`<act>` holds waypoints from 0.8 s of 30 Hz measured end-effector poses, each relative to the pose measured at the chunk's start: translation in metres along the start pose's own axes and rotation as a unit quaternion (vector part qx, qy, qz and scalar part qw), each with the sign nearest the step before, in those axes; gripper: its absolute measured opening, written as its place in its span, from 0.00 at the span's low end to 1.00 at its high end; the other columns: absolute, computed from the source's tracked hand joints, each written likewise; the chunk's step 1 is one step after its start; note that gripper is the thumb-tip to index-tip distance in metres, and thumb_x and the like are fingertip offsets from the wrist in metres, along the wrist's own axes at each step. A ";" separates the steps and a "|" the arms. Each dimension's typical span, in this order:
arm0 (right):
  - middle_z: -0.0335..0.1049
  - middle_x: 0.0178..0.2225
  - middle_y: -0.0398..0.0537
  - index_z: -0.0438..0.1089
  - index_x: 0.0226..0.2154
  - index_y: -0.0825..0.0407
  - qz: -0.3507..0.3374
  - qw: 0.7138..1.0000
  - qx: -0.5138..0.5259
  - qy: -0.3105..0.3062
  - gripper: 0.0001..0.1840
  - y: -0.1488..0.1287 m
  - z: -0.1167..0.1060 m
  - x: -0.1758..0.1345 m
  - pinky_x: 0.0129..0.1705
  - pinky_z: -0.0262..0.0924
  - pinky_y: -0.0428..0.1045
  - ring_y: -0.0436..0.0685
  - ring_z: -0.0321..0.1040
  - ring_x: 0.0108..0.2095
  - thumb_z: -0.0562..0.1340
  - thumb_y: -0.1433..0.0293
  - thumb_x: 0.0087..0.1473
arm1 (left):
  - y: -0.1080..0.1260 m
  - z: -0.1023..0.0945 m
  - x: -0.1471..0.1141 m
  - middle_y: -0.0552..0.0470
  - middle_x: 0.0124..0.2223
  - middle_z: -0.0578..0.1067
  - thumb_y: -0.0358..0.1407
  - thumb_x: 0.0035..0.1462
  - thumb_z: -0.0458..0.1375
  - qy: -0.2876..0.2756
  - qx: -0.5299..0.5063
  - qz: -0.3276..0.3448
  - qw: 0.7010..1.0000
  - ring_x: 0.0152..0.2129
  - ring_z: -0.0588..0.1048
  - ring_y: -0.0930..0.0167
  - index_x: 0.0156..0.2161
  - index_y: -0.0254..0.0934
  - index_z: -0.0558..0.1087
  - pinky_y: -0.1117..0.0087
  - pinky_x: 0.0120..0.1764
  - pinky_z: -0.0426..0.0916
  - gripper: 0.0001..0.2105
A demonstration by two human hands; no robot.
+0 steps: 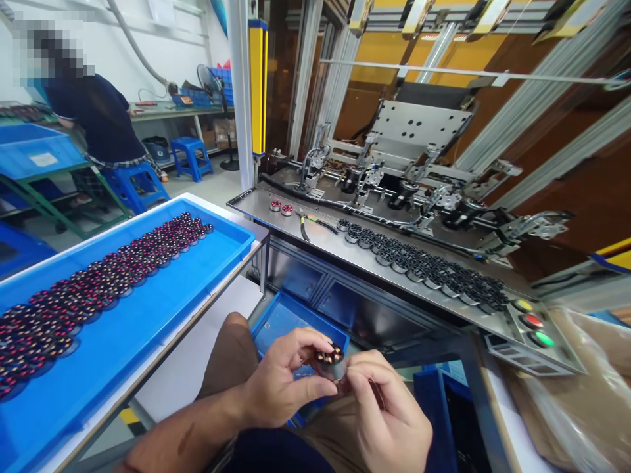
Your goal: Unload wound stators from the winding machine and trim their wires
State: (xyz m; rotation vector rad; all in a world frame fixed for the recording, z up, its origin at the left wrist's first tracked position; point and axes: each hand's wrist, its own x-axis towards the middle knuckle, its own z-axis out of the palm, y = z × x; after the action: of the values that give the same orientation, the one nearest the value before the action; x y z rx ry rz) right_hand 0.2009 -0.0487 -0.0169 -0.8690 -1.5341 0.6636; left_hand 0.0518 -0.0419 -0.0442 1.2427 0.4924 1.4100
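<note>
A motor stator (331, 360) with a black top, copper windings and a grey metal side is held above my lap. My left hand (283, 374) grips it, fingers over the top and thumb along the lower side. Close against its right side, my right hand (387, 407) is closed in a pinch. A thin copper wire (375, 386) shows at those fingers; where its ends run is hidden. Below my hands lies a blue bin (276, 322) with small bits in it.
A blue tray (197, 279) on the left holds rows of wound stators (118, 269). On the machine's metal ledge (315, 246) lie pliers (315, 223), two red stators (281, 208) and rows of black stators (419, 259). A button box (535, 325) stands right. A person (93, 112) sits at the back left.
</note>
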 end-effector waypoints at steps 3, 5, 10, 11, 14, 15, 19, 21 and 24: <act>0.65 0.22 0.43 0.69 0.23 0.52 0.141 0.982 0.126 0.007 0.15 0.004 0.004 -0.006 0.27 0.62 0.46 0.51 0.65 0.24 0.63 0.66 0.60 | 0.002 -0.002 0.001 0.46 0.45 0.74 0.31 0.54 0.66 -0.012 0.114 0.097 0.989 0.42 0.75 0.68 0.52 0.40 0.68 0.69 0.44 0.73 0.21; 0.64 0.21 0.42 0.68 0.20 0.52 0.231 0.953 0.197 0.008 0.19 0.006 0.007 -0.007 0.30 0.63 0.48 0.52 0.65 0.25 0.65 0.60 0.56 | 0.003 -0.003 0.001 0.45 0.44 0.75 0.29 0.53 0.66 -0.014 0.161 0.121 0.979 0.41 0.75 0.68 0.53 0.40 0.66 0.69 0.43 0.74 0.23; 0.63 0.20 0.42 0.69 0.17 0.52 0.338 0.903 0.265 0.011 0.21 0.008 0.011 -0.005 0.27 0.61 0.47 0.50 0.58 0.22 0.71 0.56 0.48 | 0.004 -0.004 -0.001 0.46 0.46 0.76 0.28 0.52 0.67 0.005 0.179 0.096 0.979 0.39 0.77 0.69 0.53 0.41 0.67 0.71 0.43 0.75 0.25; 0.63 0.20 0.42 0.69 0.17 0.52 0.345 0.899 0.269 0.011 0.20 0.008 0.011 -0.004 0.26 0.59 0.46 0.49 0.57 0.21 0.71 0.56 0.47 | 0.004 -0.004 -0.002 0.47 0.45 0.76 0.27 0.52 0.67 0.006 0.175 0.090 0.980 0.39 0.78 0.70 0.53 0.41 0.67 0.71 0.44 0.75 0.24; 0.64 0.20 0.42 0.69 0.17 0.52 0.352 0.893 0.282 0.010 0.20 0.009 0.011 -0.004 0.22 0.55 0.44 0.48 0.57 0.21 0.72 0.57 0.46 | 0.004 -0.005 -0.002 0.48 0.44 0.77 0.26 0.51 0.67 0.006 0.163 0.076 0.984 0.38 0.78 0.71 0.53 0.42 0.68 0.72 0.45 0.74 0.25; 0.64 0.20 0.42 0.70 0.18 0.52 0.352 0.891 0.288 0.009 0.19 0.009 0.011 -0.005 0.22 0.54 0.44 0.48 0.57 0.21 0.72 0.58 0.46 | 0.004 -0.005 -0.002 0.49 0.45 0.77 0.26 0.51 0.67 0.005 0.159 0.073 0.985 0.38 0.78 0.71 0.53 0.43 0.67 0.73 0.45 0.74 0.25; 0.64 0.20 0.42 0.70 0.18 0.53 0.344 0.891 0.295 0.004 0.18 0.011 0.012 -0.006 0.22 0.54 0.43 0.48 0.59 0.22 0.71 0.59 0.48 | 0.004 -0.006 -0.003 0.50 0.47 0.77 0.24 0.52 0.66 0.002 0.152 0.066 0.986 0.39 0.78 0.73 0.54 0.45 0.68 0.75 0.45 0.73 0.26; 0.64 0.20 0.42 0.69 0.18 0.53 0.333 0.899 0.286 0.003 0.20 0.013 0.013 -0.007 0.24 0.56 0.43 0.49 0.60 0.23 0.70 0.58 0.49 | 0.004 -0.006 -0.004 0.49 0.49 0.76 0.22 0.52 0.64 0.000 0.143 0.062 0.988 0.39 0.78 0.73 0.54 0.45 0.68 0.76 0.44 0.73 0.26; 0.64 0.21 0.42 0.68 0.19 0.53 0.296 0.917 0.267 -0.004 0.20 0.015 0.012 -0.007 0.23 0.58 0.44 0.49 0.61 0.23 0.67 0.58 0.54 | 0.007 -0.005 -0.005 0.49 0.49 0.77 0.19 0.54 0.61 -0.002 0.126 0.034 0.991 0.38 0.78 0.74 0.54 0.44 0.69 0.77 0.44 0.72 0.25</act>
State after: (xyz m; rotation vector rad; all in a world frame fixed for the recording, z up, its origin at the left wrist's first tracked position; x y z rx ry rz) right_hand 0.1918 -0.0452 -0.0350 -0.8964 -0.9925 1.4485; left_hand 0.0433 -0.0465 -0.0416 1.4771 0.6459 1.4338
